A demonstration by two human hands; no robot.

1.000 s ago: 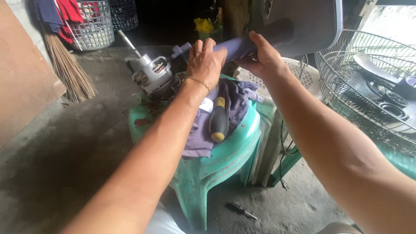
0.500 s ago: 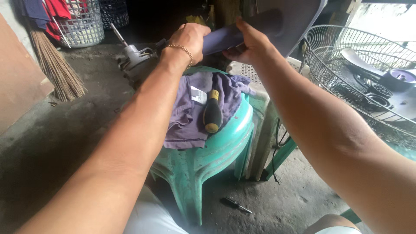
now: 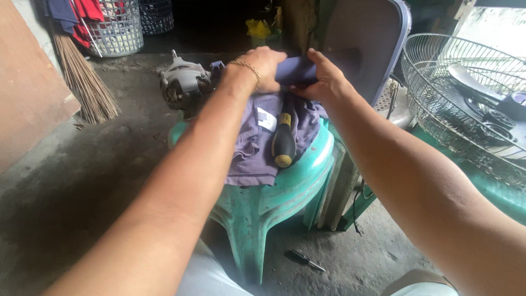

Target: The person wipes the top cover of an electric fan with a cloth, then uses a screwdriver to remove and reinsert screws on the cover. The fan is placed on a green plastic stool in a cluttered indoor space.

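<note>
Both my hands grip a purple fan part (image 3: 296, 69) above a green plastic stool (image 3: 307, 175). My left hand (image 3: 263, 66), with a thin bracelet on the wrist, closes over its left end. My right hand (image 3: 323, 79) holds its right end, just in front of the wide purple-grey fan blade (image 3: 361, 44). A purple cloth (image 3: 255, 148) lies spread on the stool seat under my hands. On the cloth rests a screwdriver (image 3: 284, 140) with a black and yellow handle. A grey fan motor (image 3: 183, 85) sits at the stool's far left edge.
A wire fan guard (image 3: 460, 104) holding dark fan parts lies at the right. A small screwdriver (image 3: 304, 260) is on the concrete floor by the stool leg. A broom (image 3: 82, 82) and wire baskets (image 3: 118, 27) with clothes stand at the back left.
The view has dropped and shifted. Both hands stay closed on the purple part and have brought it lower, closer to the cloth, with the motor now left of my left hand.
</note>
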